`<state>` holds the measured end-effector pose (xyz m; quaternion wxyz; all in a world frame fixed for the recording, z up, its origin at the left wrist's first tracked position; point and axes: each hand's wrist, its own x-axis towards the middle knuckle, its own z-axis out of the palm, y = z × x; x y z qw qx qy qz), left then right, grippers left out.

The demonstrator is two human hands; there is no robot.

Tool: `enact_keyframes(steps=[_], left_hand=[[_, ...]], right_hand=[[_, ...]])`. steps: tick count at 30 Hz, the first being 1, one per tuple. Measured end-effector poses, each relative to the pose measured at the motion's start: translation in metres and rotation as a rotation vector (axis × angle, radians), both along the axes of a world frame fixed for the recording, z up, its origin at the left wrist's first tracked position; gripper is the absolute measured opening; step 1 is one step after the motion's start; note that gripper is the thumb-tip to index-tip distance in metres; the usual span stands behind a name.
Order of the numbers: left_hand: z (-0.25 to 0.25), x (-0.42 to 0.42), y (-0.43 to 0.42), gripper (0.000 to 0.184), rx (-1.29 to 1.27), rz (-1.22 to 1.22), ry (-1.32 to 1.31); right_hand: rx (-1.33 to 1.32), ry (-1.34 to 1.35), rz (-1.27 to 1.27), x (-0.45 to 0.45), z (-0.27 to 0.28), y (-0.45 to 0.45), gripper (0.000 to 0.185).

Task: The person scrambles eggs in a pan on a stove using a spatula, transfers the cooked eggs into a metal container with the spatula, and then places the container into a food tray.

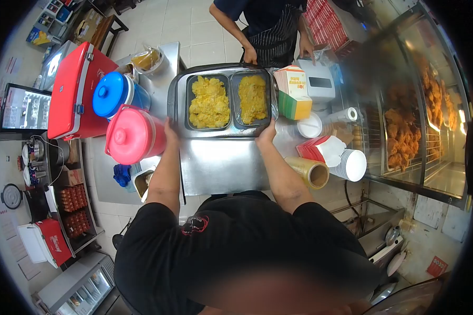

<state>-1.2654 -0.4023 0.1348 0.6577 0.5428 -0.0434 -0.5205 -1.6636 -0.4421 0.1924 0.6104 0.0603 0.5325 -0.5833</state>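
Observation:
A black-rimmed food warmer (182,84) with two dark rectangular pans is in front of me on the steel table (223,168). Yellow, lumpy food (209,102) fills the left pan, and more yellow food (253,98) is in the right one. At the warmer's near left corner, my left hand (171,134) is closed on its edge. My right hand (267,134) grips the near right corner in the same way. The fingers of both hands are partly hidden against the sides. Both arms stretch forward.
Left stand a pink lidded bucket (136,135), a blue lidded container (113,94) and a red cooler (73,89). Right are cartons (293,92), a plastic-wrap roll (311,172), stacked paper cups (350,166) and a glass cabinet of fried chicken (404,131). A co-worker in a striped apron (270,39) stands opposite.

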Motion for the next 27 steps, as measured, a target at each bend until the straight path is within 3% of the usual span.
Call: enact_keyframes(steps=[4,7,9,12,14,17,19,20,21,22,27], left_hand=[[-0.033,0.01,-0.014,0.047,-0.01,0.044,-0.048],[-0.005,-0.011,-0.021,0.049,0.068,0.087,-0.091],[0.023,-0.029,-0.027,0.05,0.118,0.062,-0.019],[0.054,-0.042,-0.037,0.058,0.132,-0.051,0.071],[0.05,-0.042,-0.044,0.064,0.095,-0.143,0.09],[0.005,-0.025,-0.059,0.062,0.2,-0.135,-0.073],[-0.017,-0.018,-0.061,0.061,0.134,-0.146,-0.425],[0.05,-0.05,-0.055,0.062,0.176,-0.11,-0.339],[0.062,-0.056,-0.056,0.062,0.184,-0.143,-0.426],[0.06,-0.055,-0.055,0.062,0.19,-0.18,-0.513],[0.048,-0.049,-0.056,0.063,0.164,-0.246,-0.695]], right_hand=[[0.098,-0.002,-0.01,0.0,-0.006,-0.013,0.043],[0.027,0.103,-0.167,0.003,0.006,-0.022,0.036],[0.119,0.168,0.0,-0.008,0.006,-0.023,0.057],[0.069,0.346,0.064,-0.029,-0.079,-0.038,0.065],[0.152,0.427,0.115,-0.03,-0.045,-0.039,0.069],[0.197,0.592,0.239,-0.031,-0.036,-0.04,0.078],[0.161,0.68,0.312,-0.028,-0.021,-0.039,0.085],[0.291,0.757,0.319,-0.017,0.013,-0.037,0.087],[0.422,0.83,0.324,-0.011,0.035,-0.037,0.09],[0.276,0.829,0.307,-0.015,0.017,-0.037,0.088],[0.201,1.05,0.469,-0.013,0.014,-0.037,0.084]])
